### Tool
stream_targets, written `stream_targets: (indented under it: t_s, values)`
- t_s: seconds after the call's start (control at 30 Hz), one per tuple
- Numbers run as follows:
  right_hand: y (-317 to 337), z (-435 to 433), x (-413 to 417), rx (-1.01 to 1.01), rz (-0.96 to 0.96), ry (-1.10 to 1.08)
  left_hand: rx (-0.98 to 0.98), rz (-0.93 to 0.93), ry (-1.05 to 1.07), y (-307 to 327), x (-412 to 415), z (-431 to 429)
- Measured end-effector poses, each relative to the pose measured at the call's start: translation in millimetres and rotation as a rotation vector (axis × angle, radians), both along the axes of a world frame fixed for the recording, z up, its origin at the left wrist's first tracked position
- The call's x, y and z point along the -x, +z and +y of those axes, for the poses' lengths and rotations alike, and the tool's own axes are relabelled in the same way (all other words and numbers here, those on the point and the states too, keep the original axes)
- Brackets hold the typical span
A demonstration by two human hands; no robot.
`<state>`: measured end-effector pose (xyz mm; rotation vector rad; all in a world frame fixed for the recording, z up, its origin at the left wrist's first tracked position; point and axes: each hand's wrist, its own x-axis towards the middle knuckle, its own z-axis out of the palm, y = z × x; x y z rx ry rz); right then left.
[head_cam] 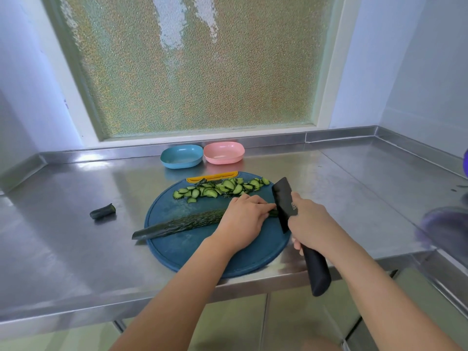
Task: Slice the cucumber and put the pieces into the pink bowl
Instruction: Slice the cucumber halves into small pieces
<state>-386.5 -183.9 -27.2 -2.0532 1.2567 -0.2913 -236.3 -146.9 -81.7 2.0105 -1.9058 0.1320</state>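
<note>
Nearest the lens, the black handle of the knife (316, 272) is gripped by the right hand (307, 219), fingers wrapped closed round it, low and right of centre in the frame. Its dark blade is stood across the right end of the cucumber (182, 224), which lies lengthwise on the round blue cutting board (202, 254) at frame centre. The cucumber is pinned by the left hand (243, 221), fingers curled down over it just beside the blade.

Slicing is judged to be the step in hand, roughly midway: a heap of slices (217, 188) is banked along the board's upper edge, while a long uncut length remains. The pink bowl (222, 159), above the board beside a blue bowl (181, 163), holds nothing that can be seen. Further thin cuts are called for next, with the holding fingers drawn back leftward ahead of the blade.

The cucumber's cut end and the left fingertips are hidden, so blade contact cannot be told. A dark stub (102, 212) lies apart on the table (63, 249) at left. A purple blur at the right edge cannot be identified.
</note>
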Motion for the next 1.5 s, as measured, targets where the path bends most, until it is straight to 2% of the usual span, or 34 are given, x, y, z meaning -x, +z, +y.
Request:
stream_targets:
  t_s: [0.1,0.23,0.4,0.53,0.6,0.7,0.77,0.83,0.9,1.0,1.07,1.23,1.5]
  values:
    - [3.2,-6.6,9.4,-0.035,-0.084,0.001,-0.028,0.01,-0.012,3.9,1.0,2.3]
    - [10.6,-16.2,15.2,0.012,-0.138,-0.004,-0.064,0.172,0.018,17.9,-0.2,2.6]
    - [19.4,-23.6,10.3,0.075,-0.071,0.038,-0.082,0.12,0.089,28.4,-3.8,5.8]
    - [18.5,-26.6,12.7,0.116,-0.091,0.136,-0.133,0.144,0.102,28.1,-9.9,18.0]
    - [15.9,-30.3,12.2,0.207,-0.07,0.172,-0.025,0.222,0.113,29.9,-12.0,23.4]
    - [18.2,-35.9,7.2,0.44,0.069,0.206,0.44,0.306,0.19,43.5,-18.2,29.0]
    - [23.5,-40.3,2.7,0.624,0.197,0.256,0.609,0.306,0.233,56.6,-21.4,32.5]
    - [28.9,-46.3,-3.8,0.791,0.309,0.334,0.545,0.222,0.176,66.5,-22.7,34.3]
    - [34.4,-50.7,-11.1,0.902,0.394,0.417,0.357,0.108,0.073,69.7,-20.8,34.5]
    - [40.6,-50.4,-21.3,0.976,0.427,0.515,0.011,0.017,0.031,65.0,-17.9,31.8]
    - [43.3,-49.2,-25.3,1.015,0.419,0.537,-0.105,-0.032,0.029,60.4,-22.7,27.3]
    - [45.3,-53.7,-27.8,1.1,0.45,0.563,-0.171,-0.115,0.006,54.7,-42.8,15.8]
    - [44.4,-62.3,-18.2,1.066,0.431,0.577,-0.289,0.001,0.165,51.3,-75.4,11.9]
